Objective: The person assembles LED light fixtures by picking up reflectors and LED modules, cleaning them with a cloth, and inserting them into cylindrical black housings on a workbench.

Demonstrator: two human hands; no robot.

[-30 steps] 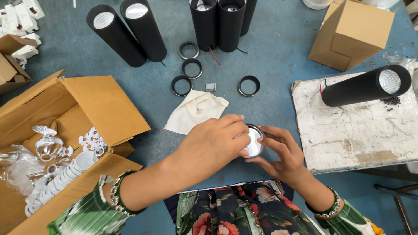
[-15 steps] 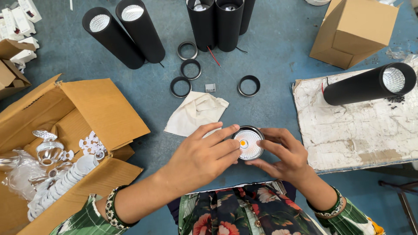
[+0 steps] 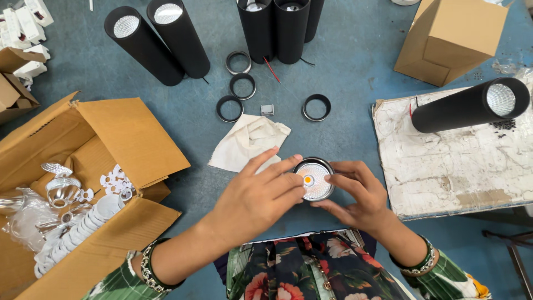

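Round silver reflector disc with orange centre (image 3: 313, 179) held just above tabletop (image 3: 355, 78), near centre. Left hand (image 3: 256, 195) grasps left rim, fingers over face; right hand (image 3: 355, 194) pinches right rim. Keep disc level, fingertips off orange centre. Seating possibly incomplete. White cloth (image 3: 250, 141) just beyond, black rings (image 3: 317, 107) farther.

Black tube housings (image 3: 145, 44) and black rings (image 3: 317, 107) lie on a blue table (image 3: 355, 66); the cloth (image 3: 248, 143) is cream, the open carton (image 3: 105, 144) brown, the sleeves (image 3: 449, 278) green-patterned.
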